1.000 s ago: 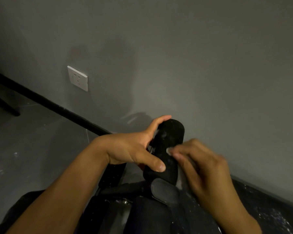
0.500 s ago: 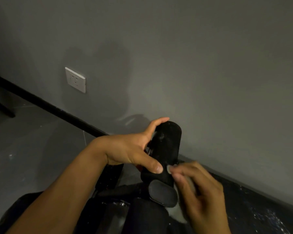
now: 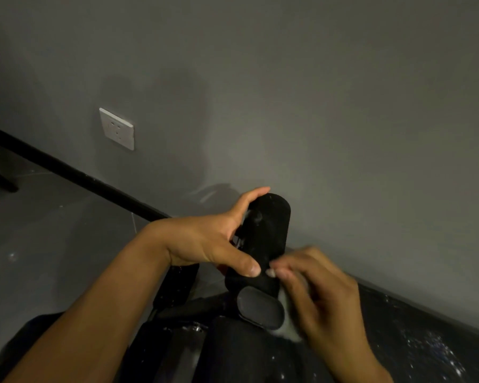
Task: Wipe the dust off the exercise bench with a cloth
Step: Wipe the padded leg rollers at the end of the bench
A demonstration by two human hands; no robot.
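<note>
Two hands working: your left hand (image 3: 205, 244) is gripping the foam roller (image 3: 263, 244); your right hand (image 3: 324, 294), at 4 o'clock, is pinching the cloth (image 3: 288, 327). Keep bracing, wiping all round.

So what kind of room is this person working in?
Probably a bare home or small gym room, dimly lit. The left hand steadies a black foam roller pad of an exercise bench, beside a plain grey wall with a white power socket and a dusty, speckled floor.
</note>
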